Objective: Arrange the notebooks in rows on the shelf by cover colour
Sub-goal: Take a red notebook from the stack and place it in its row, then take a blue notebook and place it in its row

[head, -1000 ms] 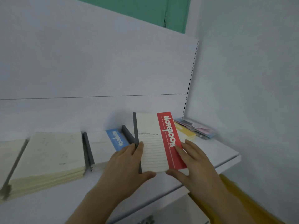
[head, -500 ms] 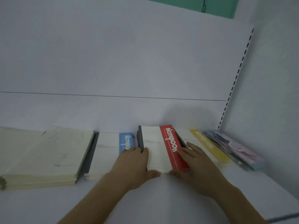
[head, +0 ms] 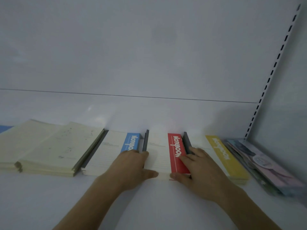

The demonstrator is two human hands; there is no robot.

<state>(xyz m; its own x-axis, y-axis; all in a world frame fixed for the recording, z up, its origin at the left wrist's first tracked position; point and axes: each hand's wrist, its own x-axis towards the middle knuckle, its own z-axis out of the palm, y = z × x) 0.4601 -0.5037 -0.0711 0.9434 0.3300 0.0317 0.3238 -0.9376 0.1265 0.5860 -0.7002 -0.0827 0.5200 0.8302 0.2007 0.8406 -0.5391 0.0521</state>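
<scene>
Squaring the red notebook on the shelf, the left hand and right hand press its sides with nearly straight fingers, thumbs at its near edge. It lies between the blue notebook at 9 o'clock and the yellow notebook at 3 o'clock; I would push it gently toward 12 o'clock, keeping the edges parallel.

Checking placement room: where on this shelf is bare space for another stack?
Bare shelf runs along the front, before every stack. The back row is crowded: cream stacks, blue, red and yellow notebooks, side by side.
</scene>
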